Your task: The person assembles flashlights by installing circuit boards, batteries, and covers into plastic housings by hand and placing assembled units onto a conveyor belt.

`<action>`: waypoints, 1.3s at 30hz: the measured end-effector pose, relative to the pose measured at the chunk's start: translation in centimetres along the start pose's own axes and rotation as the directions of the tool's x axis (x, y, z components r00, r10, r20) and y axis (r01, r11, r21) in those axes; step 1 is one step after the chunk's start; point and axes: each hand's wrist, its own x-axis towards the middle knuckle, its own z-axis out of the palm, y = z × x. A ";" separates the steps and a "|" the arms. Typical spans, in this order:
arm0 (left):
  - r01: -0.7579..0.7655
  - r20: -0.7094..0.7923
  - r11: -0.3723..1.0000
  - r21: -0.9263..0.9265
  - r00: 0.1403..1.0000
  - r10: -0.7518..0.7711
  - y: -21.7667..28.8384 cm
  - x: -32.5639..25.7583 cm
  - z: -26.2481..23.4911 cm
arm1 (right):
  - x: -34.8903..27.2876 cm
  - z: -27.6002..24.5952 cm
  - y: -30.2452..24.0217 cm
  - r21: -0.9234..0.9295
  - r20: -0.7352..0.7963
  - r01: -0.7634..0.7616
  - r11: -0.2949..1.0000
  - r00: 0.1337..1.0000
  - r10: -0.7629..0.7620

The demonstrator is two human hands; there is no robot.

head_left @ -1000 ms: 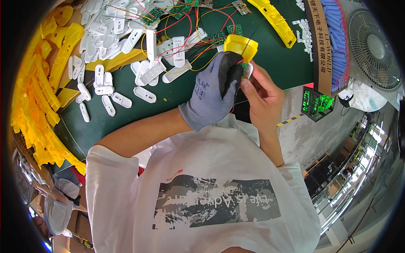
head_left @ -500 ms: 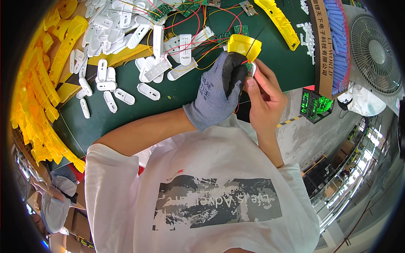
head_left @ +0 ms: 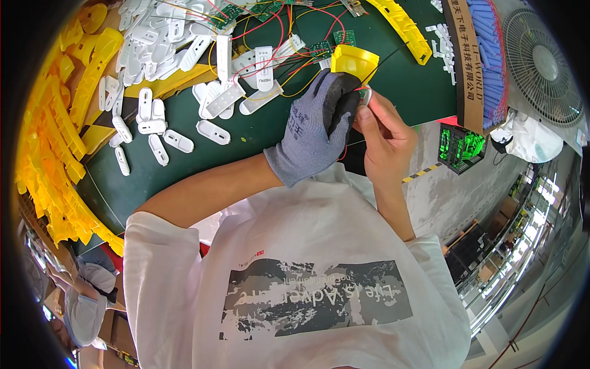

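Note:
In a grey glove with dark palm, my left hand (head_left: 312,128) is closed around a curved yellow plastic piece (head_left: 354,61), which sticks up past the fingers. Bare, my right hand (head_left: 388,136) pinches a small white plastic part (head_left: 367,96) between thumb and fingers, right against the glove. A bit of green circuit board and a red wire show beside that part; the glove hides the rest. Beyond the hands, green circuit boards (head_left: 345,38) with red, yellow and black wires lie on the dark green table (head_left: 246,132).
White plastic shells (head_left: 213,131) lie scattered left of the hands, with a bigger heap behind. Yellow curved parts (head_left: 56,135) pile up at far left. A cardboard box (head_left: 465,74) with blue pieces stands at right, near a fan (head_left: 539,61) and a black crate (head_left: 458,147).
Both hands keep their holds; the yellow piece has tilted slightly. The white part is a little more covered by the fingers. The whole view has shifted slightly.

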 end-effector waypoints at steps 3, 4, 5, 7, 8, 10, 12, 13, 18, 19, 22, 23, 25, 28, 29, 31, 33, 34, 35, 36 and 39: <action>0.016 0.008 0.999 0.040 1.000 -0.017 0.1 -0.2 0.1 | 0.1 0.5 -1.2 -0.181 0.016 0.030 0.983 0.999 -0.027; 0.058 0.009 0.996 0.062 0.998 -0.058 0.1 -0.3 0.0 | 0.1 0.7 -1.5 -0.340 0.034 0.070 0.938 0.997 -0.062; 0.049 0.013 0.997 0.062 0.999 -0.050 0.1 -0.3 0.1 | 0.0 0.7 -1.4 -0.339 0.029 0.075 0.938 0.997 -0.070; 0.023 0.009 0.999 0.031 1.000 -0.023 0.1 -0.3 0.2 | -0.2 0.6 -0.6 -0.276 0.031 0.186 0.943 0.982 -0.185; 0.016 0.006 0.999 0.038 1.000 -0.017 0.0 -0.3 0.2 | -0.3 0.5 -0.2 -0.269 0.033 0.194 0.943 0.981 -0.192; -0.013 0.009 1.000 0.025 1.000 0.013 0.1 -0.3 0.2 | -0.4 0.4 0.3 -0.341 0.033 0.300 0.891 0.951 -0.308; -0.018 0.016 0.999 0.035 1.000 0.017 0.2 -0.4 0.2 | -0.5 0.4 0.0 -0.322 0.020 0.259 0.911 0.964 -0.267; -0.010 0.000 1.000 0.024 1.000 0.010 0.2 -0.4 0.2 | -0.5 0.5 -0.1 -0.309 0.006 0.215 0.926 0.974 -0.225; 0.033 -0.025 0.999 -0.009 0.999 -0.033 0.1 0.0 0.4 | -0.2 0.8 0.9 -0.268 -0.039 0.212 0.940 0.972 -0.230; 0.019 -0.003 1.000 0.021 1.000 -0.019 0.2 -0.2 0.3 | -0.3 0.8 1.0 -0.273 -0.036 0.231 0.934 0.968 -0.250; 0.010 0.014 0.997 0.080 1.000 -0.012 0.2 -0.4 -0.1 | 0.3 0.6 0.1 -0.398 0.087 0.373 0.838 0.925 -0.371; 0.012 0.006 0.994 0.112 1.000 -0.013 0.4 -0.5 -0.2 | 0.8 0.5 -0.3 -0.397 0.085 0.372 0.839 0.925 -0.370; -0.017 -0.011 0.992 0.129 1.000 0.019 0.1 0.1 -0.4 | 1.6 0.4 -1.0 -0.494 0.240 0.452 0.743 0.892 -0.383; -0.138 -0.051 0.979 0.151 0.988 0.147 0.2 0.4 -0.1 | 2.2 -0.1 -1.2 -0.394 0.236 0.478 0.785 0.878 -0.417; -0.110 -0.049 0.983 0.145 0.992 0.118 0.1 0.3 -0.3 | 1.9 0.0 -0.8 -0.384 0.231 0.434 0.815 0.900 -0.371; -0.101 -0.042 0.984 0.144 0.993 0.108 0.5 0.5 -0.4 | 2.1 -0.6 -0.9 -0.220 0.213 0.353 0.909 0.927 -0.308; -0.031 -0.076 0.997 0.069 0.996 0.036 1.6 1.6 0.0 | 2.1 -1.7 0.2 -0.054 0.279 0.247 0.967 0.934 -0.223; -0.041 -0.147 0.999 -0.006 0.988 0.040 1.9 1.9 0.3 | 1.4 -0.8 0.1 -0.019 0.233 0.267 0.964 0.939 -0.255; 0.026 -0.239 0.997 -0.076 0.970 -0.043 2.4 2.1 0.4 | 0.4 0.2 -0.3 0.180 0.191 0.077 0.981 0.975 -0.112; 0.149 -0.195 0.885 -0.441 0.947 -0.256 3.9 2.6 0.1 | -0.2 0.8 -0.6 0.375 0.186 -0.110 0.921 0.982 0.042; 0.146 -0.256 0.959 -0.243 0.944 -0.209 5.2 3.2 -0.1 | -0.7 1.7 0.0 0.352 0.230 -0.166 0.921 0.969 0.087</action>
